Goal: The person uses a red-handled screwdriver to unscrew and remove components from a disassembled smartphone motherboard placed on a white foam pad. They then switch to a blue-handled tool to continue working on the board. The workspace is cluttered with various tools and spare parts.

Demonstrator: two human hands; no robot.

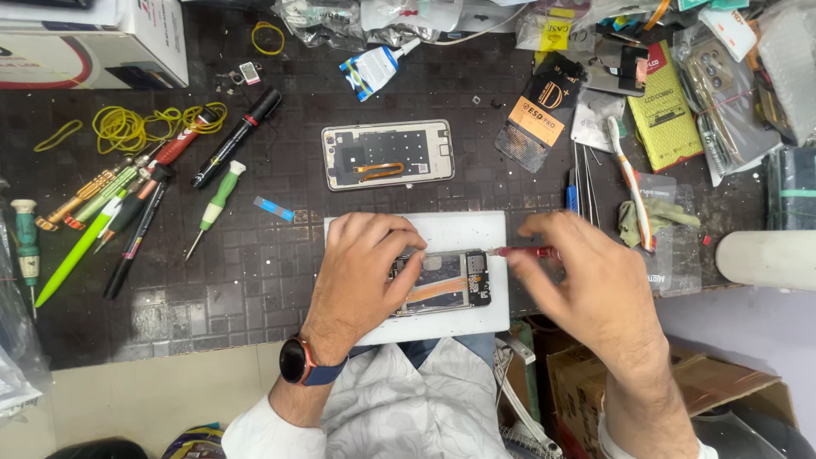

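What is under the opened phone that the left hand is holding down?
The opened phone lies on a white mat, which rests on the dark gridded work surface. The left hand covers the phone's left part, so what lies there cannot be seen.

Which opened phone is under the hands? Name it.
The opened phone on the white pad, steadied by the left hand while the right hand holds a red tool. The other phone frame lies untouched farther up the mat.

The left hand (361,272) hides half the opened phone (446,282); the right hand (586,280) is motion-blurred.
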